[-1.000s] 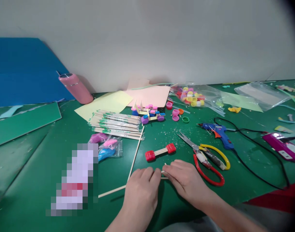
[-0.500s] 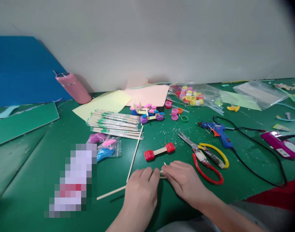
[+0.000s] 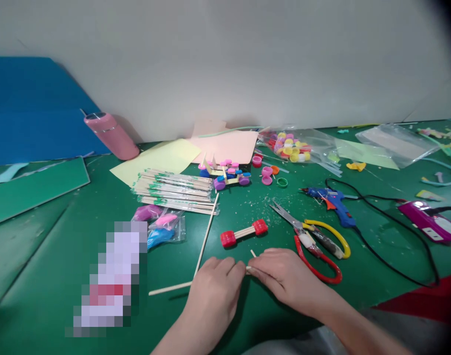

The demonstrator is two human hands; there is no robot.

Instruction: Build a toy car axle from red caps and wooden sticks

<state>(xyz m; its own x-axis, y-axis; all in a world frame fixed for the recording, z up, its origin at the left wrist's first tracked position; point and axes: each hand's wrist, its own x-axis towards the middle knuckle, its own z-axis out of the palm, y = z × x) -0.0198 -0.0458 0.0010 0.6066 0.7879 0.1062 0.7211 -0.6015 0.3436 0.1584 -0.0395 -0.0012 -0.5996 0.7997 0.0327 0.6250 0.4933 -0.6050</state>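
Note:
My left hand point(image 3: 216, 288) is closed around a thin wooden stick point(image 3: 169, 289), whose long end juts out to the left above the green table. Close beside it, my right hand point(image 3: 282, 276) is pinched near the stick's other end; a short stick tip point(image 3: 252, 253) pokes out above its fingers. The fingers hide whether these are one stick or two. Another wooden stick point(image 3: 207, 231) lies slanting on the table, its lower end reaching my left hand. Just beyond my hands rests a small dumbbell-shaped piece point(image 3: 244, 231) of short sticks with red caps.
Scissors point(image 3: 310, 241) and a blue glue gun point(image 3: 332, 202) with its cord lie to the right, near a purple power strip point(image 3: 430, 222). Bagged sticks point(image 3: 177, 190), a small cap-wheeled model point(image 3: 230, 177), loose caps point(image 3: 267, 175) and a pink bottle point(image 3: 112, 135) are farther back.
The left end of the held stick has risen slightly, so it lies flatter. Both hands stay close together, with the fingertips shifted a little.

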